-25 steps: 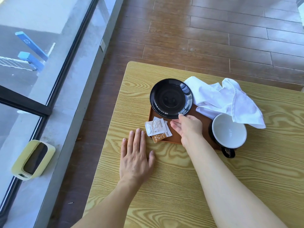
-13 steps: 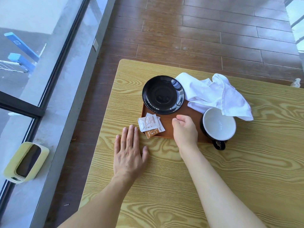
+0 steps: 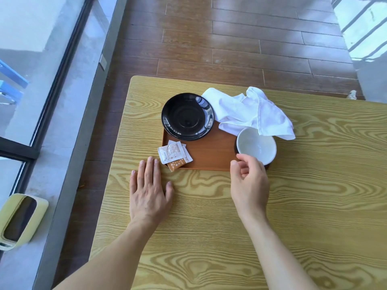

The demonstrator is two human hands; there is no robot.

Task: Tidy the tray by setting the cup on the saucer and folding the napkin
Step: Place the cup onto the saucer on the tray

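Note:
A brown tray (image 3: 209,155) lies on the wooden table. A black saucer (image 3: 187,116) rests on the tray's far left corner, overhanging its edge. The cup (image 3: 256,146), white inside and dark outside, stands at the tray's right end, apart from the saucer. A crumpled white napkin (image 3: 249,111) lies behind the cup, one flap draped over the cup's far rim. My right hand (image 3: 249,181) hovers just in front of the cup with fingers curled, holding nothing; it hides the cup's handle. My left hand (image 3: 149,189) lies flat on the table, left of the tray.
Small sachets (image 3: 174,154), white and brown, lie on the tray's near left corner. The table (image 3: 314,206) ends at the left above a brown plank floor. A pale green bin (image 3: 19,220) stands by the window wall at the far left.
My right hand has left the saucer's near edge and moved right along the tray's front to the cup. The left hand stays flat. The view has shifted slightly.

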